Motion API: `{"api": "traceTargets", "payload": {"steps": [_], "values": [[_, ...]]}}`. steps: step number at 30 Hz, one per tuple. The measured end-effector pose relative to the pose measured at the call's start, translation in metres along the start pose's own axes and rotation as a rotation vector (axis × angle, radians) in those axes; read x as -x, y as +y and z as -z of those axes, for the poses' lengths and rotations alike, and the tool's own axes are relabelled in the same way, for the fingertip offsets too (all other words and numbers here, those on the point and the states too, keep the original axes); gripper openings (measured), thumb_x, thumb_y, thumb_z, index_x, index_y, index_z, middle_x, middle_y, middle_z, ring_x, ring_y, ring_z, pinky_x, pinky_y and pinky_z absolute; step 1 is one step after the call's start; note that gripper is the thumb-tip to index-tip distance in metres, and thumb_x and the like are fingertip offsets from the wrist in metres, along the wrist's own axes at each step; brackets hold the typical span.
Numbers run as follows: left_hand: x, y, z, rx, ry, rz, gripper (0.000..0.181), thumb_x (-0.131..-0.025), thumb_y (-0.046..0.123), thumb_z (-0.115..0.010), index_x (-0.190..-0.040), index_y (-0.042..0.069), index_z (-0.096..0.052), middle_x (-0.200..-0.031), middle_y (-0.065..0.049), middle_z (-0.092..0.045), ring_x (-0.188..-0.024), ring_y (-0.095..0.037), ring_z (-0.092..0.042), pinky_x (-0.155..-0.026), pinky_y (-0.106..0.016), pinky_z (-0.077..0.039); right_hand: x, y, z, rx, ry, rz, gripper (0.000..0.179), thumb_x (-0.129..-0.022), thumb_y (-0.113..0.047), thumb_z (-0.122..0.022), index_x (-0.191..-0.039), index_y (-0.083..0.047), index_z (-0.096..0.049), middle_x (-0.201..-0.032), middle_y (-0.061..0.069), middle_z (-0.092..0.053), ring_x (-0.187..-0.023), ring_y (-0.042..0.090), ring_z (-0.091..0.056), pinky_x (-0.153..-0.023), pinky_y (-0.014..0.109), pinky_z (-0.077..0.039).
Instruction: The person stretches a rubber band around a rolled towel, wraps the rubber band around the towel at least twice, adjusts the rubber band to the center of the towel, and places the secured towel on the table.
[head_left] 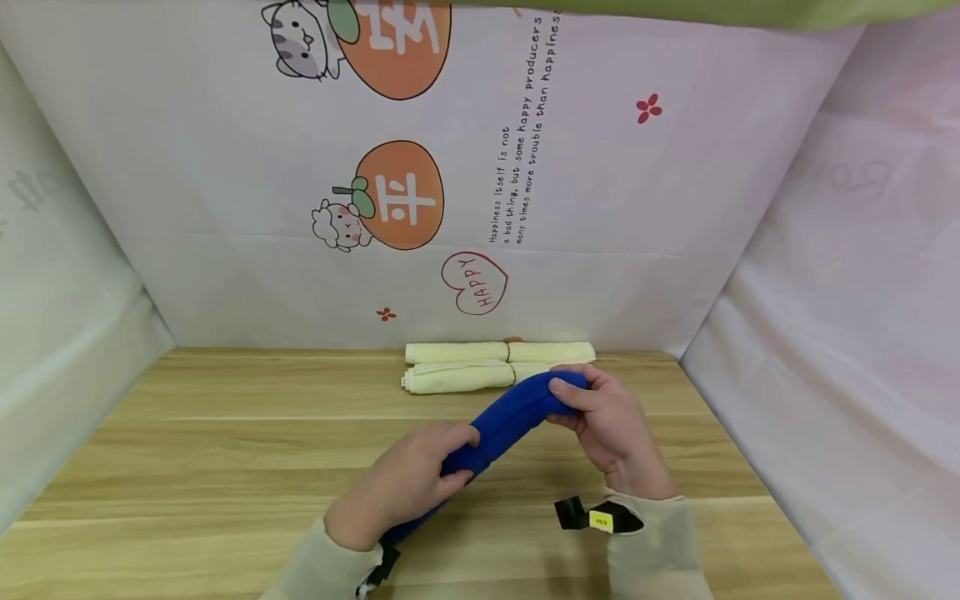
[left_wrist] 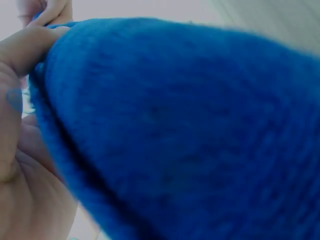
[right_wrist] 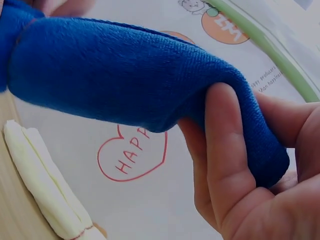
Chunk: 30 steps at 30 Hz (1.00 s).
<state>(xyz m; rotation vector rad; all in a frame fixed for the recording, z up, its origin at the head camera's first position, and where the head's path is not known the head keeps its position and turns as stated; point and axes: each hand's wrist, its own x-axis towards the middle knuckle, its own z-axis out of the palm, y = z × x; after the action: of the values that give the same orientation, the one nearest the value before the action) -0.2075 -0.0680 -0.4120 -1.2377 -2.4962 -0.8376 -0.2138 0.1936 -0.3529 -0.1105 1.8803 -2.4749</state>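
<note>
A rolled blue towel (head_left: 517, 417) is held up at a slant over the wooden table, its far end to the right. My left hand (head_left: 408, 475) grips it near the middle, thumb on one side and fingers over the other. At the far end my right hand (head_left: 611, 417) pinches the roll between thumb and fingers. In the right wrist view the towel (right_wrist: 110, 70) bends where the fingers (right_wrist: 225, 135) press it, and a narrow tied waist shows at the left. The blue cloth (left_wrist: 190, 115) fills most of the left wrist view, its near end hidden behind the left forearm in the head view.
Two pale yellow rolled towels (head_left: 457, 377), each tied round the middle, lie side by side at the back of the wooden table (head_left: 225, 450). Behind them rises a printed white cloth wall (head_left: 585, 183), with white cloth sides to left and right.
</note>
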Motion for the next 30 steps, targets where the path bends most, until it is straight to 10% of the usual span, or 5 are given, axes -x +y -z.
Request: {"api": "traceTargets", "payload": {"steps": [8, 15, 30], "values": [[0.003, -0.006, 0.002, -0.024, -0.068, 0.055, 0.024, -0.087, 0.012, -0.076, -0.092, 0.018, -0.054, -0.096, 0.005, -0.055, -0.082, -0.011, -0.054, -0.071, -0.028, -0.051, -0.004, 0.006, -0.003, 0.107, 0.039, -0.042, 0.018, -0.094, 0.002, -0.066, -0.109, 0.01, -0.061, -0.103, 0.014, -0.056, -0.079, 0.02, -0.065, -0.069, 0.033, -0.057], [0.005, -0.007, 0.004, 0.106, -0.007, 0.112, 0.008, -0.098, 0.021, -0.067, -0.105, 0.019, -0.067, -0.111, 0.007, -0.063, -0.1, -0.011, -0.062, -0.086, -0.036, -0.052, -0.006, 0.011, -0.005, 0.105, 0.052, -0.048, 0.017, -0.096, -0.001, -0.064, -0.109, 0.01, -0.061, -0.102, 0.014, -0.058, -0.079, 0.02, -0.065, -0.071, 0.034, -0.057], [0.004, -0.007, -0.007, -0.099, 0.028, -0.078, 0.016, -0.084, 0.004, -0.074, -0.08, 0.016, -0.065, -0.1, -0.001, -0.061, -0.083, -0.011, -0.059, -0.07, -0.02, -0.05, -0.006, 0.014, -0.013, 0.073, 0.076, -0.044, 0.011, -0.093, 0.002, -0.066, -0.103, 0.008, -0.065, -0.095, 0.012, -0.062, -0.073, 0.019, -0.065, -0.067, 0.033, -0.058]]}}
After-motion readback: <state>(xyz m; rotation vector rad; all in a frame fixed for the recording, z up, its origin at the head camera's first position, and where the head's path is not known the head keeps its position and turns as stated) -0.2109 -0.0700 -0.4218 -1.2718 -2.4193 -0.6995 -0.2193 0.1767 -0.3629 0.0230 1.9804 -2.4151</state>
